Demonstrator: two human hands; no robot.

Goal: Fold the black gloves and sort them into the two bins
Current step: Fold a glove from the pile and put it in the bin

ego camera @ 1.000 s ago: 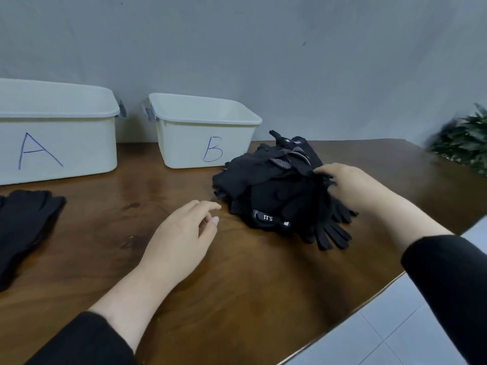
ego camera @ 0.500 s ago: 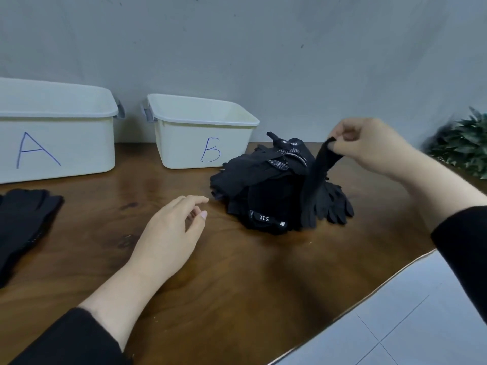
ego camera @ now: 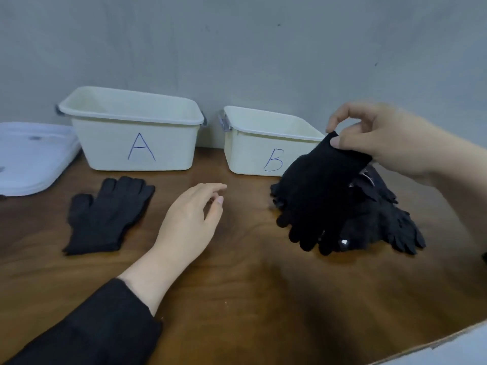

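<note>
Pinching the cuff of a black knit glove [ego camera: 320, 185], the right hand [ego camera: 382, 143] holds it hanging above the glove pile [ego camera: 379, 219] beside bin B [ego camera: 263, 151]. The left hand [ego camera: 189, 222] hovers with relaxed, empty fingers over the wooden table [ego camera: 250, 299]. Another glove [ego camera: 105, 217] lies flat before bin A [ego camera: 131, 138].

Grey wall [ego camera: 237, 43] — brown wooden table [ego camera: 263, 299] against it

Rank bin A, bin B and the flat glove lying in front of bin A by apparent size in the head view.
1. Bin A, clearly largest.
2. Bin B, though the lifted glove in the right hand covers one corner.
3. The flat glove, smallest, despite lying nearer the camera.
</note>
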